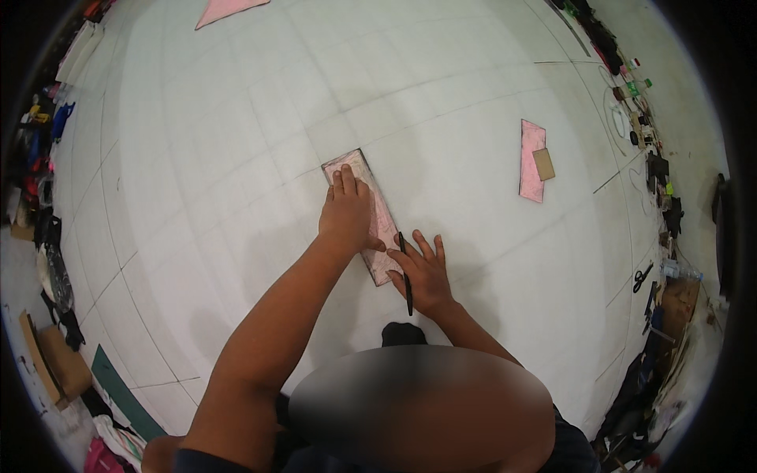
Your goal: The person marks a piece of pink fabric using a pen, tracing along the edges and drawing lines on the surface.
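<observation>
A pink rectangular strip with a dark border, of a material I cannot tell for sure, lies aslant at the centre of the frame, on a broad white surface. The left hand is laid flat on its upper part, palm down, the fingers straight and not closed on anything. The right hand has a slim black pen clamped between its fingers; its thumb and forefinger reach to the strip's lower right edge.

I judge that the step in hand is steadying and aligning the strip, not marking, because the pen seems tucked away. The next move would call for an even press of the left hand, and for the pen to be turned into a writing hold.

At the right of the frame, a tan rectangular block partly covers a second pink strip.
</observation>
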`<act>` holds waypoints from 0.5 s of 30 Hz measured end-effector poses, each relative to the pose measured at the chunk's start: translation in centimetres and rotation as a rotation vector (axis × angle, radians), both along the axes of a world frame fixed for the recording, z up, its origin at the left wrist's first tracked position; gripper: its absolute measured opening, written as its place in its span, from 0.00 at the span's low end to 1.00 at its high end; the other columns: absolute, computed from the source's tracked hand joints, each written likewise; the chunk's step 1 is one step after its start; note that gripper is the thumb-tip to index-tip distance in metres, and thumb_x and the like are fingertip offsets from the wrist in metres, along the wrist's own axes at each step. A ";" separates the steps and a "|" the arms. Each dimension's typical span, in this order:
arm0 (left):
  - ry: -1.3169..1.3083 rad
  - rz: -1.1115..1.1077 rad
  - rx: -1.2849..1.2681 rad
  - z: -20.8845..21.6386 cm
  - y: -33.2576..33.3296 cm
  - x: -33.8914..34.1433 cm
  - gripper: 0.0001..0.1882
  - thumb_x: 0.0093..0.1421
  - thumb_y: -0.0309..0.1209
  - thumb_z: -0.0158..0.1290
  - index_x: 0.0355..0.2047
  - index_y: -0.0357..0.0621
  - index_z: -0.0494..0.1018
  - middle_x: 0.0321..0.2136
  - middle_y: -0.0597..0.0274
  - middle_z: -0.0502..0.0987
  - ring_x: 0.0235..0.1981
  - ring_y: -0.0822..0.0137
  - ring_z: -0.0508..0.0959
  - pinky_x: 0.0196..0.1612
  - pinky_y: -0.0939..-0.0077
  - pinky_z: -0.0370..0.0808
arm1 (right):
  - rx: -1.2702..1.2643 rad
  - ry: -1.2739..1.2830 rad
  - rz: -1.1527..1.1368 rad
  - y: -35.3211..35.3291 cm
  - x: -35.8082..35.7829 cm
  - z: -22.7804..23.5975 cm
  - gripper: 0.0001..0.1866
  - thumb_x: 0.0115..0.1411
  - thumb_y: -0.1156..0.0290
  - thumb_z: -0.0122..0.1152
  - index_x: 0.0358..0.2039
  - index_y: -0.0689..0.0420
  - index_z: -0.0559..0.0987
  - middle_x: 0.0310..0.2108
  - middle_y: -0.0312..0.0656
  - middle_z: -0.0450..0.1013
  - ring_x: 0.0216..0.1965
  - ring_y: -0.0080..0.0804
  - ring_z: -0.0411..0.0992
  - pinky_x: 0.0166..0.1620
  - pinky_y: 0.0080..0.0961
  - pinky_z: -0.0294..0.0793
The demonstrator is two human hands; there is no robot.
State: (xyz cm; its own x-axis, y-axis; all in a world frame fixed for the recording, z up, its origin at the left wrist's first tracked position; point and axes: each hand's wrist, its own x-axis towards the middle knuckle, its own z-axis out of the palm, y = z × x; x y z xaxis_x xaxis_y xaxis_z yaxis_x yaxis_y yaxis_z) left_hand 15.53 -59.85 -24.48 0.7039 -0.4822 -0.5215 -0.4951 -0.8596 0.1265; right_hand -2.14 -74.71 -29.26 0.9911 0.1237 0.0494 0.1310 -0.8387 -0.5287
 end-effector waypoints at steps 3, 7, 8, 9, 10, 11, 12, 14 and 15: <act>0.015 0.043 -0.045 0.2 -0.2 -0.1 0.76 0.33 0.56 0.81 0.71 0.24 0.50 0.73 0.26 0.48 0.76 0.35 0.52 0.74 0.55 0.61 | 0.061 0.076 -0.079 -0.7 1.0 0.8 0.23 0.64 0.68 0.65 0.60 0.52 0.77 0.57 0.47 0.74 0.64 0.52 0.67 0.72 0.64 0.49; -0.033 0.048 -0.076 0.2 -0.5 -0.2 0.77 0.32 0.54 0.81 0.71 0.24 0.49 0.73 0.26 0.49 0.75 0.34 0.53 0.74 0.54 0.62 | 0.335 -0.131 -0.176 -2.4 6.7 0.9 0.23 0.65 0.73 0.60 0.61 0.54 0.76 0.52 0.50 0.75 0.55 0.50 0.73 0.66 0.51 0.64; -0.029 0.048 -0.060 0.1 -0.6 -0.2 0.77 0.32 0.54 0.81 0.71 0.24 0.49 0.72 0.26 0.49 0.75 0.33 0.53 0.74 0.54 0.62 | 0.436 -0.142 -0.207 -2.4 8.6 1.1 0.21 0.66 0.72 0.59 0.60 0.55 0.77 0.51 0.49 0.76 0.53 0.50 0.74 0.62 0.46 0.69; -0.030 0.051 -0.045 0.2 -0.7 0.0 0.78 0.32 0.54 0.81 0.72 0.24 0.48 0.72 0.26 0.49 0.75 0.33 0.53 0.74 0.54 0.62 | 0.536 -0.157 -0.233 -2.2 10.8 1.3 0.19 0.68 0.71 0.59 0.58 0.56 0.78 0.50 0.49 0.77 0.51 0.51 0.76 0.57 0.42 0.74; -0.032 0.046 -0.043 0.1 -0.7 0.1 0.78 0.31 0.54 0.81 0.72 0.24 0.48 0.73 0.27 0.49 0.75 0.33 0.53 0.74 0.54 0.62 | 0.525 -0.110 -0.232 -2.3 12.8 1.3 0.17 0.68 0.70 0.59 0.56 0.57 0.79 0.49 0.48 0.78 0.50 0.50 0.77 0.55 0.41 0.75; -0.038 0.045 -0.033 -0.2 -0.5 0.2 0.78 0.31 0.54 0.81 0.72 0.24 0.48 0.73 0.28 0.49 0.75 0.32 0.53 0.74 0.53 0.62 | 0.524 -0.065 -0.226 -2.1 14.9 1.2 0.15 0.69 0.69 0.58 0.54 0.58 0.81 0.49 0.48 0.79 0.49 0.49 0.78 0.53 0.40 0.76; -0.039 0.042 -0.024 -0.4 -0.4 0.1 0.79 0.31 0.55 0.81 0.72 0.24 0.48 0.74 0.29 0.48 0.74 0.32 0.53 0.74 0.53 0.62 | 0.519 -0.017 -0.224 -2.0 16.3 1.0 0.14 0.70 0.68 0.58 0.52 0.58 0.82 0.48 0.47 0.79 0.48 0.48 0.79 0.52 0.39 0.78; -0.041 0.011 -0.034 -0.1 -0.4 0.0 0.79 0.31 0.55 0.81 0.73 0.25 0.47 0.74 0.32 0.48 0.74 0.33 0.54 0.74 0.53 0.62 | 0.480 -0.084 -0.188 -1.7 18.4 0.7 0.14 0.70 0.67 0.59 0.50 0.59 0.83 0.48 0.46 0.80 0.47 0.47 0.80 0.51 0.37 0.79; -0.043 -0.004 -0.041 0.0 -0.4 0.1 0.80 0.31 0.56 0.81 0.73 0.25 0.47 0.75 0.33 0.47 0.74 0.33 0.54 0.74 0.53 0.62 | 0.457 -0.118 -0.170 -1.7 19.0 0.3 0.13 0.70 0.66 0.59 0.48 0.60 0.83 0.48 0.45 0.81 0.47 0.46 0.81 0.50 0.37 0.79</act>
